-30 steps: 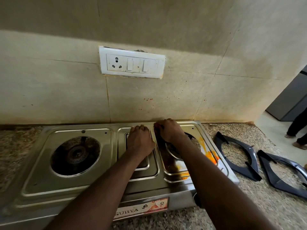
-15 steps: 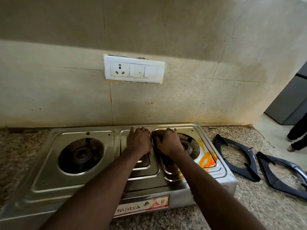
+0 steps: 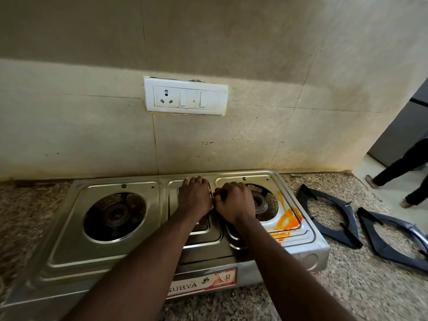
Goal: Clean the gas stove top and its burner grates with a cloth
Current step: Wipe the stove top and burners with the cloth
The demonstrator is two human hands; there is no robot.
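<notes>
Speckled granite counter [image 3: 347, 286] runs along a beige tiled wall [image 3: 92, 135], and on it, pushed back against the tiles, sits the steel gas stove [image 3: 69, 251] you are cleaning. Both of your hands are on its middle section. Your left hand [image 3: 194, 198] rests knuckles-up on the raised centre panel with the fingers curled under; whether they grip anything cannot be told. Your right hand [image 3: 234, 203] is just beside it, touching it at the knuckles, curled round a small dark object [image 3: 223, 193] that peeks out by the thumb; what it is stays unclear. Behind that hand lies the right burner [image 3: 261, 202], with an orange smear [image 3: 287, 221] on the steel at its right. The left burner [image 3: 115, 214] sits bare in its round well. A label reading SURYA [image 3: 203, 282] is on the front edge. Two black burner grates [image 3: 337, 236] [image 3: 369, 230] lie flat on the counter right of the stove, side by side. Above, a white socket plate [image 3: 186, 96] is fixed to the wall. At far right, another person's legs [image 3: 405, 167] stand on the floor.
</notes>
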